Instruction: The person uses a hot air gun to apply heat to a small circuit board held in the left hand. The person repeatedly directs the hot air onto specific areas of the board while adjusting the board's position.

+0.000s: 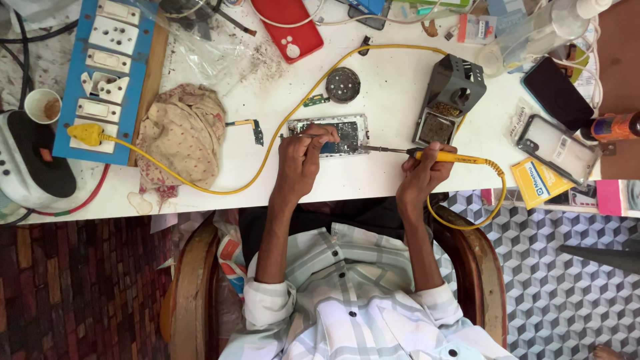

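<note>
I see two hands over one opened phone (pixel 328 136), a flat silver rectangle with its circuitry bare, lying near the white table's (pixel 220 170) front edge. My left hand (pixel 301 160) pinches thin tweezers (pixel 301 136) against it. My right hand (pixel 425 171) grips one yellow-handled soldering iron (pixel 427 155), metal tip touching the phone. One crumpled cloth (pixel 181 133) lies left.

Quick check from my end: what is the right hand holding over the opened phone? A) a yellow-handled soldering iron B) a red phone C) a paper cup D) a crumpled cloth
A: the right hand grips the yellow-handled soldering iron, its metal tip reaching toward the opened phone, where the left hand rests.
</note>
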